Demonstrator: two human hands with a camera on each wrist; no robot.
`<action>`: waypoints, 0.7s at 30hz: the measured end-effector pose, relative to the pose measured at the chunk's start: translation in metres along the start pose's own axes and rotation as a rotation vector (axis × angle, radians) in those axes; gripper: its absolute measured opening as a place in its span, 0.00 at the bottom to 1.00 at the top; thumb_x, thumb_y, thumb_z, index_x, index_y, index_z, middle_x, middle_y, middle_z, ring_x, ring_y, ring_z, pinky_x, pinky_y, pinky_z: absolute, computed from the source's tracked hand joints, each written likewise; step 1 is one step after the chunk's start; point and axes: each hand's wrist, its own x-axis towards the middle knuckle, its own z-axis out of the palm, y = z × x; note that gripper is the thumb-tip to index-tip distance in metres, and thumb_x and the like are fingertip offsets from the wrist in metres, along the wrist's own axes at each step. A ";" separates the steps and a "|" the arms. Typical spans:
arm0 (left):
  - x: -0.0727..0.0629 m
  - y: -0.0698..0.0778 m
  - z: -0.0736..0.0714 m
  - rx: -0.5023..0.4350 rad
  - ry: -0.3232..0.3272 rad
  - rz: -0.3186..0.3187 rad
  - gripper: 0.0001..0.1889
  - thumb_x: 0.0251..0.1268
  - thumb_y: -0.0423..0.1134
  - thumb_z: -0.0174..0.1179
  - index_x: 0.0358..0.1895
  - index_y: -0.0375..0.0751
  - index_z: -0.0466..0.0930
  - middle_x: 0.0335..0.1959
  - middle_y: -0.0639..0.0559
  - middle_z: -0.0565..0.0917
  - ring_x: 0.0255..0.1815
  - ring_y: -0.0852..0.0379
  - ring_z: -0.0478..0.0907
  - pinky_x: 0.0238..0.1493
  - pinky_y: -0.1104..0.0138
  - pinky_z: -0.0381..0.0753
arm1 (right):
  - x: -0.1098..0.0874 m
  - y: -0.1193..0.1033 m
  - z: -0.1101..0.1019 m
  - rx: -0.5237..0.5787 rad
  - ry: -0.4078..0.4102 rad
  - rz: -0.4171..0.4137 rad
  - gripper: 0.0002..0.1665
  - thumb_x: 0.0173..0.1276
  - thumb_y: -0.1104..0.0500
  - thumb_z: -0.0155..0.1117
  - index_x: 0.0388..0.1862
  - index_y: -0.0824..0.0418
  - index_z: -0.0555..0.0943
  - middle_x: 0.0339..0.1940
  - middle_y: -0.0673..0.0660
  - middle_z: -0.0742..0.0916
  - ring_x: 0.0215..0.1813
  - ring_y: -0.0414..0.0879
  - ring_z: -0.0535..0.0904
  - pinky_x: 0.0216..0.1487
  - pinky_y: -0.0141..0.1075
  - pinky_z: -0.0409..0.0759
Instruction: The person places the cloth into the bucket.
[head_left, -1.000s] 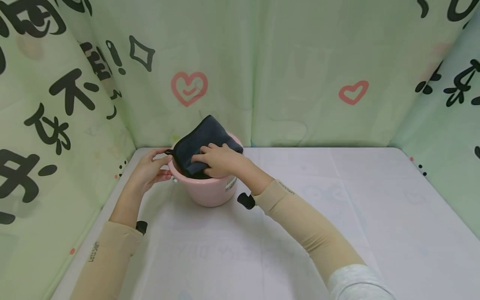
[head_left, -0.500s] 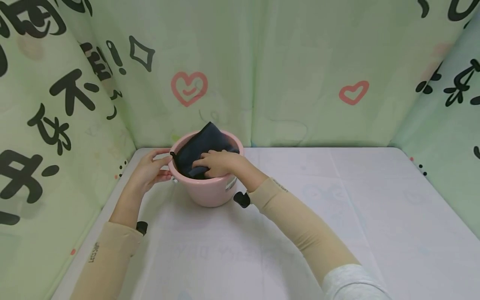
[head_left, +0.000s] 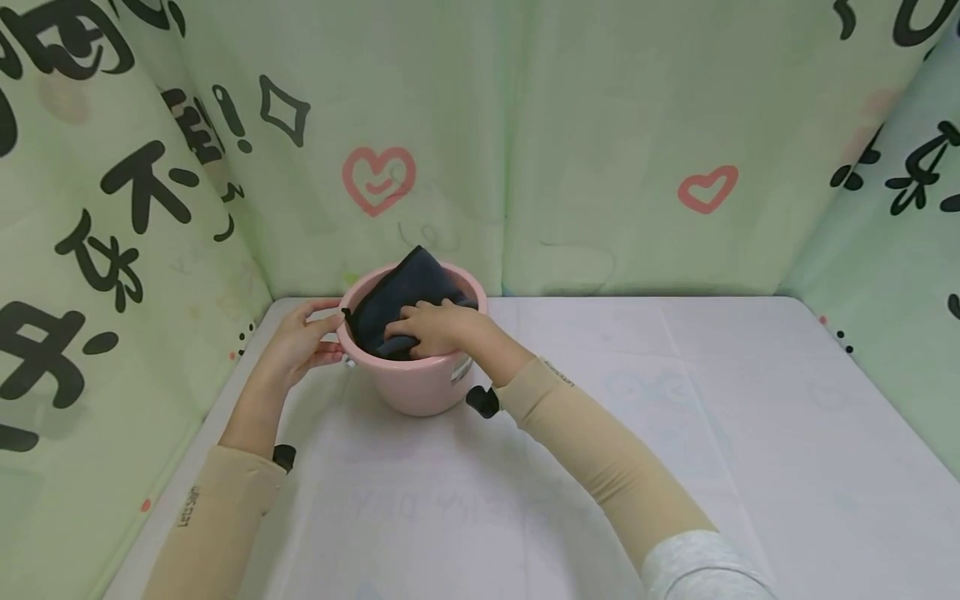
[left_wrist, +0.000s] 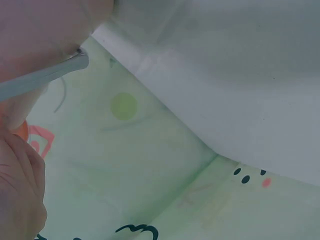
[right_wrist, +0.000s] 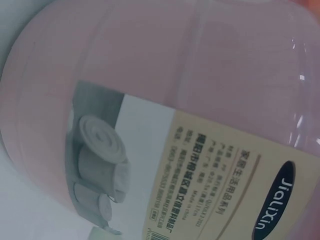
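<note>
A pink bucket [head_left: 416, 387] stands upright near the table's back left edge. Inside it sits a dark blue cloth item [head_left: 408, 287] with a small black loop; one corner sticks up above the rim. My right hand [head_left: 435, 327] reaches over the near right rim and grips a fold of the cloth, its fingertips partly hidden. At the bucket's left side, my left hand [head_left: 300, 340] holds the rim between thumb and fingers. The left wrist view shows part of the hand [left_wrist: 20, 185] beside a grey bar [left_wrist: 47, 75]. Only the bucket's labelled side [right_wrist: 125, 60] appears in the right wrist view.
The bucket stands on a white-covered table [head_left: 600, 467]. Close behind it hangs a green curtain [head_left: 600, 167] with printed hearts, and more curtain encloses the left and right sides. A printed label [right_wrist: 210, 180] is stuck to the bucket.
The cloth has gone lower into the bucket, its loop now at the inner left rim, and more rim shows. My right hand moved slightly left and down; my left hand stayed put.
</note>
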 end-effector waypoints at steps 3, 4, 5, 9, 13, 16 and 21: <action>0.001 0.000 0.000 -0.005 -0.003 0.003 0.27 0.69 0.42 0.48 0.69 0.45 0.54 0.42 0.46 0.70 0.20 0.62 0.75 0.30 0.74 0.80 | -0.002 -0.001 0.000 -0.060 0.035 -0.001 0.26 0.70 0.49 0.51 0.66 0.40 0.63 0.67 0.52 0.65 0.69 0.50 0.56 0.67 0.53 0.53; 0.002 0.000 0.000 -0.009 -0.002 0.004 0.27 0.69 0.42 0.48 0.69 0.44 0.54 0.41 0.47 0.70 0.19 0.62 0.75 0.29 0.74 0.80 | -0.003 -0.001 -0.001 -0.083 0.048 0.000 0.26 0.69 0.49 0.51 0.66 0.40 0.63 0.67 0.52 0.65 0.69 0.50 0.56 0.68 0.53 0.52; 0.002 0.000 0.000 -0.012 -0.004 0.004 0.27 0.69 0.42 0.49 0.69 0.44 0.54 0.41 0.47 0.70 0.19 0.63 0.75 0.29 0.74 0.80 | -0.003 -0.002 -0.001 -0.104 0.062 -0.001 0.26 0.69 0.48 0.52 0.66 0.40 0.63 0.66 0.52 0.65 0.69 0.50 0.56 0.68 0.52 0.52; 0.002 0.001 0.000 -0.026 -0.011 0.005 0.27 0.69 0.43 0.49 0.69 0.44 0.55 0.38 0.49 0.71 0.19 0.63 0.75 0.29 0.74 0.80 | -0.010 -0.005 -0.005 -0.191 0.129 -0.006 0.26 0.67 0.46 0.55 0.64 0.39 0.65 0.64 0.51 0.67 0.67 0.48 0.58 0.67 0.49 0.54; 0.000 0.001 0.000 -0.013 -0.016 0.006 0.28 0.69 0.43 0.49 0.69 0.43 0.54 0.37 0.48 0.72 0.19 0.63 0.75 0.29 0.74 0.80 | -0.022 -0.007 -0.011 -0.264 0.213 -0.027 0.24 0.64 0.46 0.58 0.60 0.39 0.68 0.58 0.49 0.70 0.62 0.47 0.63 0.63 0.46 0.60; -0.001 0.001 -0.001 0.045 -0.010 0.020 0.28 0.69 0.44 0.48 0.70 0.43 0.53 0.40 0.46 0.71 0.21 0.62 0.76 0.31 0.73 0.80 | -0.036 -0.008 -0.017 -0.296 0.285 -0.052 0.23 0.64 0.48 0.58 0.59 0.40 0.69 0.55 0.49 0.72 0.58 0.46 0.65 0.61 0.46 0.62; -0.004 0.004 -0.001 0.320 0.024 0.138 0.27 0.71 0.44 0.46 0.69 0.37 0.54 0.47 0.37 0.71 0.27 0.57 0.79 0.33 0.70 0.81 | -0.074 0.003 -0.028 -0.190 0.429 -0.098 0.20 0.64 0.54 0.58 0.55 0.47 0.73 0.51 0.51 0.74 0.54 0.49 0.69 0.63 0.51 0.58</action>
